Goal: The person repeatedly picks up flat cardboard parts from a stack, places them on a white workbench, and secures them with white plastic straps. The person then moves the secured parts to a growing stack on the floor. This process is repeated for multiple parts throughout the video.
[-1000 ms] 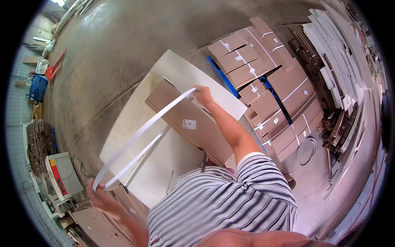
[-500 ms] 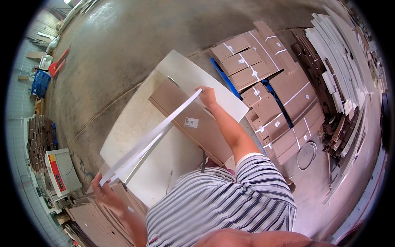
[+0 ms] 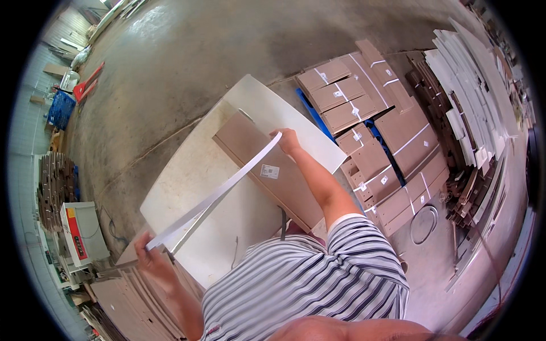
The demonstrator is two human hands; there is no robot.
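Note:
A long white strapping band (image 3: pixel 219 190) stretches between my hands over a pale worktable (image 3: pixel 187 153). My left hand (image 3: pixel 152 258), low at the table's left side, pinches one end of the band. My right hand (image 3: pixel 286 140) is closed on the other end, above the far part of a stack of brown panels (image 3: pixel 296 187). These long panels lie across the table, with a white label (image 3: pixel 269 171) on the top one. Beneath the band, a narrow slot or edge runs along the tabletop. A dark strap end (image 3: pixel 283 223) shows at the panels' near side.
Strapped bundles of brown panels (image 3: pixel 409 131) rest on blue pallets to the right. Beyond them are stacked white boards (image 3: pixel 455 96). A red-and-white machine (image 3: pixel 79 233) stands at the left, near more panels (image 3: pixel 131 298). A red pallet jack (image 3: pixel 88 84) is farther off.
The band has gone from a doubled, spread look to a single narrower line. My left hand has shifted slightly right; the view has moved a little.

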